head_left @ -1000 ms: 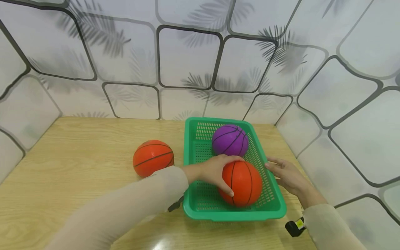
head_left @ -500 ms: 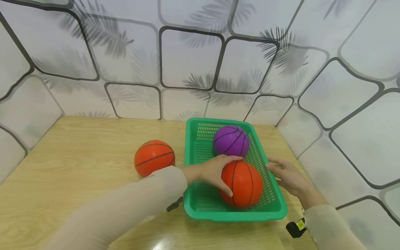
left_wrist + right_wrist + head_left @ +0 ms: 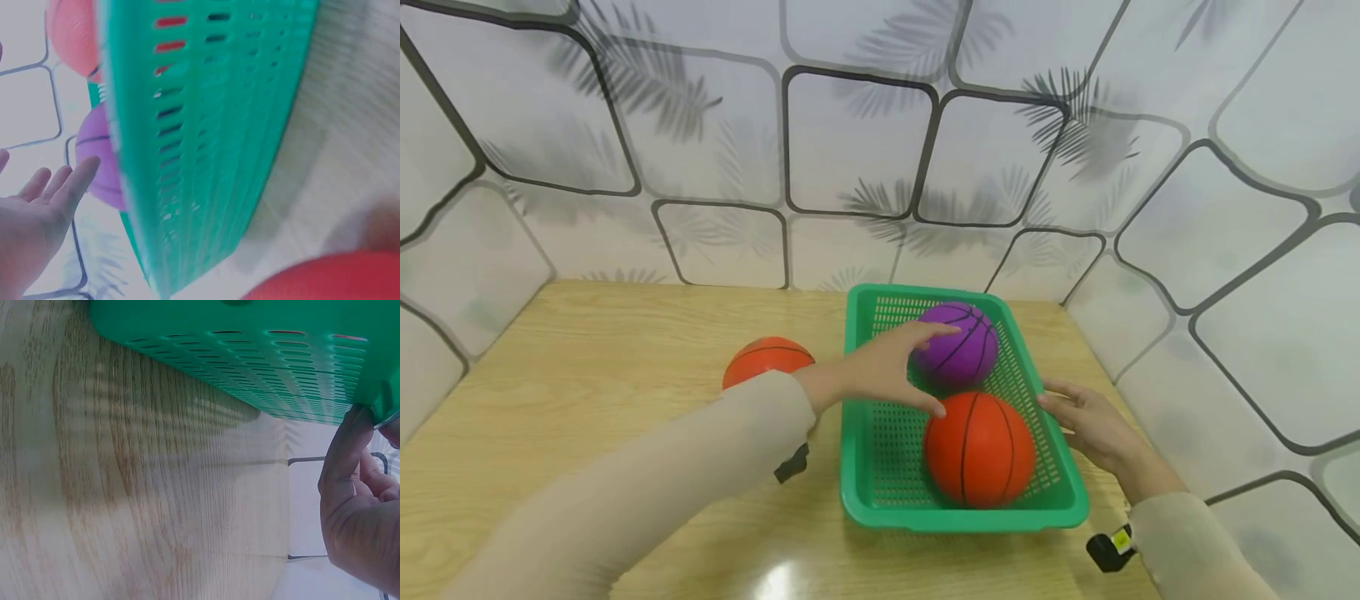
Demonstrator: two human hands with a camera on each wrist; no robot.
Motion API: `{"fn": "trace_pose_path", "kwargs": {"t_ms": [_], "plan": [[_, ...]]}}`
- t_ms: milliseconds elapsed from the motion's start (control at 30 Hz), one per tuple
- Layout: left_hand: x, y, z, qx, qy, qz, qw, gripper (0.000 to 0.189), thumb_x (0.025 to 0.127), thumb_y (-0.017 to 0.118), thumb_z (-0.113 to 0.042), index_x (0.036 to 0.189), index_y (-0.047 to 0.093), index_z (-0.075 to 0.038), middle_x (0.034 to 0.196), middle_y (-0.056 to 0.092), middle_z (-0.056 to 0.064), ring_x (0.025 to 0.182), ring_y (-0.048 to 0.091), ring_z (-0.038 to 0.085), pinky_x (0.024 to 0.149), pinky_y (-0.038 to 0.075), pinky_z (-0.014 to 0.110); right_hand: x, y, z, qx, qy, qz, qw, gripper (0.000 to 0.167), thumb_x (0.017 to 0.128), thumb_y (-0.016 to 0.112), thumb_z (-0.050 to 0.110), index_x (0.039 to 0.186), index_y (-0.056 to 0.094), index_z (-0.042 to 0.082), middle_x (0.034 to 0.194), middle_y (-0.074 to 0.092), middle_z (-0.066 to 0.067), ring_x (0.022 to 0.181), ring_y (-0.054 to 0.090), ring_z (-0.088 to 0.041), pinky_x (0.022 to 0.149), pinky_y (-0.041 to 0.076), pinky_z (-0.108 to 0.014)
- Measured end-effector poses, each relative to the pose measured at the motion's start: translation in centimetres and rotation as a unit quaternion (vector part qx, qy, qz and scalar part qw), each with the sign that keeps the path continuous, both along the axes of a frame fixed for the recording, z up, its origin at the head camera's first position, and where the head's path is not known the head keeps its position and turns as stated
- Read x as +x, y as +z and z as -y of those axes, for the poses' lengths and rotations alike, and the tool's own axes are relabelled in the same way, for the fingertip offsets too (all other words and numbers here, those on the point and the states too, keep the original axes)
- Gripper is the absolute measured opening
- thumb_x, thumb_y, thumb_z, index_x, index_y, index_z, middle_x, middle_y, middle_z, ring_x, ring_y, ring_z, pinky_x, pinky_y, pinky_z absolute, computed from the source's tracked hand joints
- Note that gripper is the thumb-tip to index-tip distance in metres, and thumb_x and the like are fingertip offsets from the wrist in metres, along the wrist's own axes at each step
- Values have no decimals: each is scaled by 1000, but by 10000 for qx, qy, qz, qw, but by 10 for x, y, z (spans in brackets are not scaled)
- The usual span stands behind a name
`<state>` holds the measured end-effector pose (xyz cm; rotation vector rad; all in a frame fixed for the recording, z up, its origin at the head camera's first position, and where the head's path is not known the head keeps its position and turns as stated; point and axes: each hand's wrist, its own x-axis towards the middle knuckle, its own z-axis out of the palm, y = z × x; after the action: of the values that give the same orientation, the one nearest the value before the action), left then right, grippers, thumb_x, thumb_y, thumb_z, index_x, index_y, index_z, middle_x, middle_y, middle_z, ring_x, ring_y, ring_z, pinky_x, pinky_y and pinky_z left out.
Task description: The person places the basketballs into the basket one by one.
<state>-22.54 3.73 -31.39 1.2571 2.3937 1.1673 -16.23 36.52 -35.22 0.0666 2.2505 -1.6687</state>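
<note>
Orange ball (image 3: 763,357) on the bench (image 3: 610,358), its lower part behind the left sleeve (image 3: 685,475).
The left hand (image 3: 883,368) covers part of the purple ball (image 3: 967,357) (whether they touch, I cannot tell); both wrist views crop the green basket (image 3: 962,521), and the yellow label (image 3: 1122,541) by the right sleeve (image 3: 1195,546) is too small to read.

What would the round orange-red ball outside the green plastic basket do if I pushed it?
The round orange-red ball would probably roll, resting on a flat, wood-grained table. The green plastic basket might stop it with its raised side. Its shiny skin may feel slippery.
</note>
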Motion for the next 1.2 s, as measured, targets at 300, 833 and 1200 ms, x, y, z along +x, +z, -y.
{"fn": "trace_pose_path", "kwargs": {"t_ms": [300, 833, 1200], "plan": [[-7, 11, 29, 873, 474, -8, 9951, 80, 72, 85, -28, 140, 46, -17, 138, 47, 1, 118, 51, 16, 82, 52, 31, 0, -1, -1, 34, -5, -4, 10000, 69, 99, 52, 30, 149, 19, -4, 141, 39, -28, 119, 51, -25, 92, 48, -41], [-11, 7, 88, 1385, 1175, -894, 9793, 66, 71, 86, -21, 128, 57, -9, 124, 60, 1, 108, 58, 17, 84, 51, 38, 0, -3, 0, 91, -69, 5, 9999, 69, 99, 52, 31, 149, 20, -3, 142, 38, -28, 123, 47, -30, 93, 47, -42], [-12, -6, 136, 1509, 1660, -1349, 9651, 63, 70, 86, -17, 126, 59, -8, 119, 62, 4, 104, 59, 21, 81, 52, 42, 1, -1, 1, -3, -123, 6, 9999, 68, 99, 53, 29, 148, 20, -4, 137, 44, -25, 111, 56, -18, 89, 50, -39]]}}
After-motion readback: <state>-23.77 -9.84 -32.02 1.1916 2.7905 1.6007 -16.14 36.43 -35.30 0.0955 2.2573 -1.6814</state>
